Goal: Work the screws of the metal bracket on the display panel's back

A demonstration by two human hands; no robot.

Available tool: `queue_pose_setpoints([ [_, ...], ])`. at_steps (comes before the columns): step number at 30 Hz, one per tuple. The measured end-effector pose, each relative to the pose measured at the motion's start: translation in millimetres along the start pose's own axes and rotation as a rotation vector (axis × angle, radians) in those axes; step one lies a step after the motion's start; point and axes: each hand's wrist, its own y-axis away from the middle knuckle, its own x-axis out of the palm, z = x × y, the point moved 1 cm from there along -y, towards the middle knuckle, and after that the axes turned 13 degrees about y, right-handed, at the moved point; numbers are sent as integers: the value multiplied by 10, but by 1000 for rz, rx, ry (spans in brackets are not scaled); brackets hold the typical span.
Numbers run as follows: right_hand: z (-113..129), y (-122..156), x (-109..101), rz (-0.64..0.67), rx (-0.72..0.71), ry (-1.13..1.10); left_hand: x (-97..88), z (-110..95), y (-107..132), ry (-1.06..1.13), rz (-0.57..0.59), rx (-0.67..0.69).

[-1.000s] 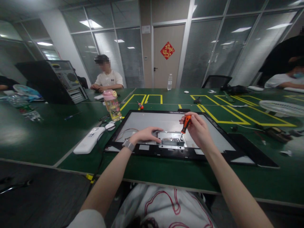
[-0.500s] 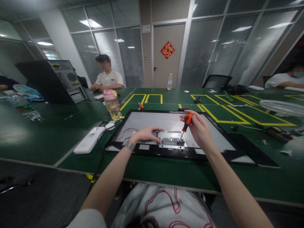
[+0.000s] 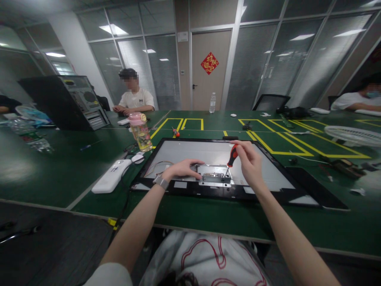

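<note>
A flat display panel [image 3: 184, 149] with a black frame lies on the green table, its grey back facing up. Near its front edge is a silver metal bracket [image 3: 212, 183]. My left hand [image 3: 181, 170] has thumb and forefinger spread around the bracket's left end, gripping it. In my right hand [image 3: 250, 161] is a red and black screwdriver [image 3: 232, 155], its handle between the fingertips. The shaft slants down, its tip at the bracket's right end. Whether the tip sits in a screw is too small to tell.
Left of the panel lie a white power bank [image 3: 111, 176] with a cable and a pink-lidded bottle [image 3: 140, 133]. A computer case [image 3: 68, 101] stands farther left. At right are a black strip-like panel [image 3: 315, 186] and a racket [image 3: 354, 135]. A person [image 3: 135, 97] sits across the table.
The screwdriver handle has turned in my right hand, whose fingers have rolled around and now cover its top more. My left hand and the bracket stay in place.
</note>
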Motion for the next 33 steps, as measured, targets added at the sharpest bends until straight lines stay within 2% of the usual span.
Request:
queue_pose_setpoints([
  [5,45,11,1,78,71,-122,-1,-6,2,-5,12,8],
  [11,-55,-15,15,15,97,-241,-3,27,-8,-17,7,14],
  [14,-92,-18,16,23,114,-293,-3,18,0,-21,6,6],
  [19,1,11,14,86,82,-212,-1,-16,8,-13,9,-1],
  [23,41,4,14,15,19,-117,1,-8,3,-12,4,3],
  [27,-32,-21,17,-13,60,-251,1,17,-5,-15,-3,12],
  [33,-93,-22,18,69,135,-363,-2,37,-14,-13,3,19],
])
